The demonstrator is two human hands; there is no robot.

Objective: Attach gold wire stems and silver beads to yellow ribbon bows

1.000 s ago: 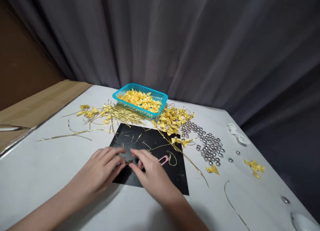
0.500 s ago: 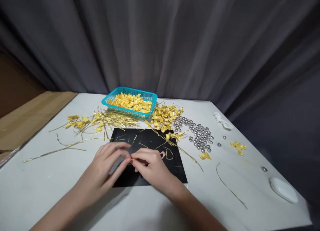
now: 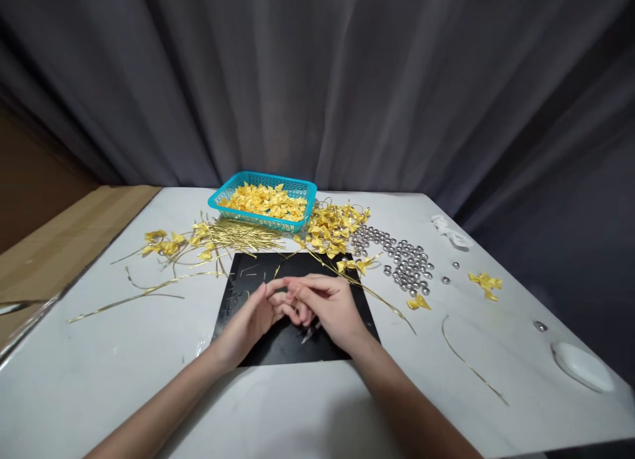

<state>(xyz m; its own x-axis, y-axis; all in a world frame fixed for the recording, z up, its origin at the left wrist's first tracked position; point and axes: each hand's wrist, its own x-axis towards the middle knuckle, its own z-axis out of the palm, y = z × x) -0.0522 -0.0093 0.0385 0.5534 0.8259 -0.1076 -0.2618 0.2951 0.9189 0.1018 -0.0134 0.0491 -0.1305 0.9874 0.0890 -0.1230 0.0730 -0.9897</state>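
Note:
My left hand (image 3: pixel 258 319) is over the black mat (image 3: pixel 228 333), fingers curled and touching those of the other hand. Whatever is pinched between the fingertips is too small and hidden to name. My right hand (image 3: pixel 331 311) is closed, thumb and forefinger pressed together. Below its fingers the pointed metal blade of small scissors (image 3: pixel 310 333) sticks out, the handle covered by the palm. Gold wire scraps (image 3: pixel 254 274) lie on the mat. Just beyond it are a bundle of gold wires (image 3: pixel 243 235) and a pile of yellow ribbon bows (image 3: pixel 330 229).
A blue basket (image 3: pixel 213 200) of yellow bows stands at the back. Silver beads (image 3: pixel 409 267) are spread to the right, past them a white oval object (image 3: pixel 583 366). Loose wires lie at both sides. Cardboard (image 3: pixel 74 227) borders the table's left edge.
Both hands have shifted right. My left hand has turned its palm inward, its fingers now interlacing with the right's. The pink loop has gone from sight, and a blade shows below my right hand.

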